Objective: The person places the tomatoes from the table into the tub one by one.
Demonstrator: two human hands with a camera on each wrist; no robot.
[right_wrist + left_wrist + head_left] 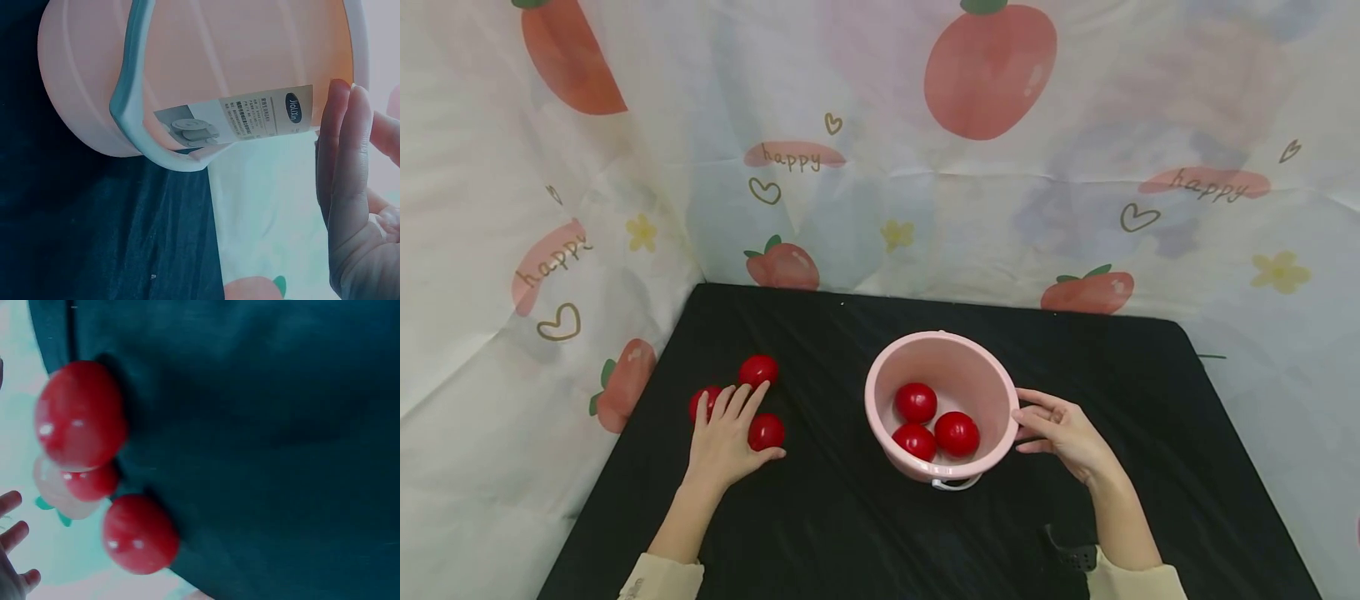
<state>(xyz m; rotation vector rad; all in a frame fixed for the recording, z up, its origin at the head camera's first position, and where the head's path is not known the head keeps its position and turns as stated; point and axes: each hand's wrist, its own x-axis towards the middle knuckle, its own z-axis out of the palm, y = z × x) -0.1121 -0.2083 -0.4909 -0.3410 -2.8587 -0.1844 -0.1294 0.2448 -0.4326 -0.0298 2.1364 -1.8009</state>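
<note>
My left hand (722, 446) reaches over three shiny red balls on the left of the black table, its fingers spread. One red ball (767, 431) shows between thumb and forefinger; another ball (758, 369) lies just past the fingertips, and a third ball (702, 405) is partly hidden behind the fingers. In the left wrist view, the fingertips (15, 534) stand apart from the balls. A pink bucket (880, 400) stands right of the middle with three more red balls (957, 434) inside. At its right rim are the fingertips of my right hand (1067, 433), fingers nearly straight.
The bucket's white handle (957, 484) hangs down on the near side, and a label (262, 117) is stuck to its wall. A black cloth (827, 517) covers the table. Printed white curtains (865, 92) rise behind and to the left.
</note>
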